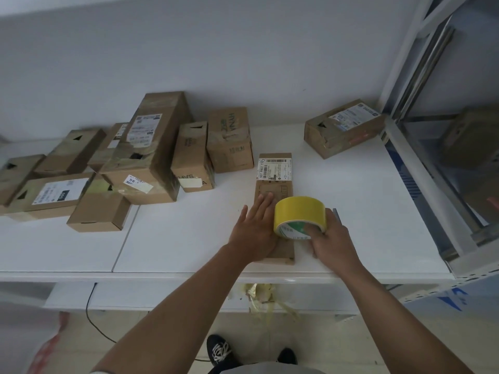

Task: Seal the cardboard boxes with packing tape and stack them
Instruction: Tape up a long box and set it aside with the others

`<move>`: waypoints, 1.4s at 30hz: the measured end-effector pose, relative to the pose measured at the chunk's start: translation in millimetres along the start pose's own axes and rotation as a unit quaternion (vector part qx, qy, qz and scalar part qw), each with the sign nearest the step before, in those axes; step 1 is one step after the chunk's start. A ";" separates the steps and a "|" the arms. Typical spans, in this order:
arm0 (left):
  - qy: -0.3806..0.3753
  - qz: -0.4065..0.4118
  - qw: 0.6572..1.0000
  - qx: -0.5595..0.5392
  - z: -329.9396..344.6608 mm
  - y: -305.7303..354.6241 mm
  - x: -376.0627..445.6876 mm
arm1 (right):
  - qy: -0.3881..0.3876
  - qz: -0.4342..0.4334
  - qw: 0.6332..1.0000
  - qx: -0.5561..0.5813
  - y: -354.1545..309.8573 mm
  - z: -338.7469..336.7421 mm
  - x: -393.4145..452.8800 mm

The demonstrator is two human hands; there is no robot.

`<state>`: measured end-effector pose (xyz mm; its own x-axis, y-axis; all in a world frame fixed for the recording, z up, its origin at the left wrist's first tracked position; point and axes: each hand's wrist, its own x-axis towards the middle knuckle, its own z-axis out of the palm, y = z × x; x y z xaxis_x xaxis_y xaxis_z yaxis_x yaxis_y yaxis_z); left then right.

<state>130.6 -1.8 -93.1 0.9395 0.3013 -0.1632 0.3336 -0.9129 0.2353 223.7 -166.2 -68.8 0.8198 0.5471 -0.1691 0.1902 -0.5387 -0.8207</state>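
A long flat cardboard box [275,184] with a white shipping label lies on the white table [364,211], near its front edge. My left hand [256,228] lies flat on the box's near half, fingers straight. My right hand [330,238] grips a roll of yellow packing tape [298,214], fingers curled into its core. The roll stands on edge over the near right part of the box.
A pile of several taped cardboard boxes [145,157] covers the table's back left. One more box [343,128] sits at the back right beside a metal shelf frame [421,147]. Crumpled yellow tape [259,295] hangs below the table's front edge. A thin grey tool [336,215] lies right of the roll.
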 end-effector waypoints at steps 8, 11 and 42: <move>0.014 -0.023 0.999 0.021 -2.9 13.7 5.4 | 0.020 -0.034 0.992 -0.123 22.1 -20.9 2.9; 0.068 -0.034 0.997 -0.016 1.8 23.3 8.0 | 0.007 -0.008 0.997 -0.077 22.8 -20.1 8.4; 0.063 0.029 0.996 -0.053 11.6 2.4 0.8 | -0.026 0.045 0.999 -0.005 39.1 -17.2 10.2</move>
<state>131.2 -6.9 -103.8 0.9576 0.2870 -0.0264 0.2784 -0.8975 0.3420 248.8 -192.7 -93.2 0.8044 0.5291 -0.2702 0.1230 -0.5933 -0.7956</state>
